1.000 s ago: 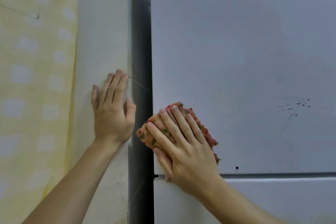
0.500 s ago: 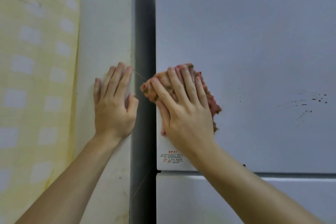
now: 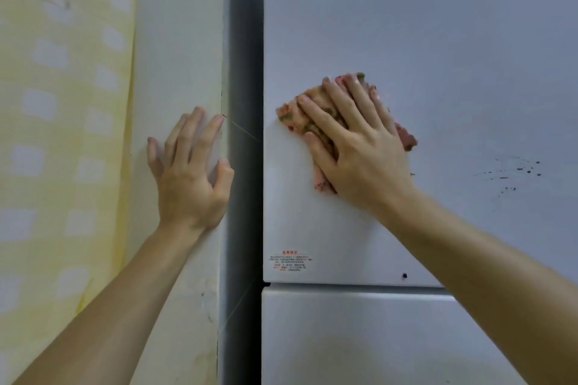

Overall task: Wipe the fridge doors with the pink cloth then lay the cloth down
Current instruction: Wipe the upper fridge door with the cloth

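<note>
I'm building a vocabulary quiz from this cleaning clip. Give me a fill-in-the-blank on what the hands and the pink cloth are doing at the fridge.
1. The right hand presses the ____ flat against the upper door.
2. The left hand rests on the ____ left of the door.
3. Dark specks on the door lie to the ____ of the cloth.
4. The sticker with red print sits ____ the cloth.

Missing words: cloth; wall; right; below.
</note>
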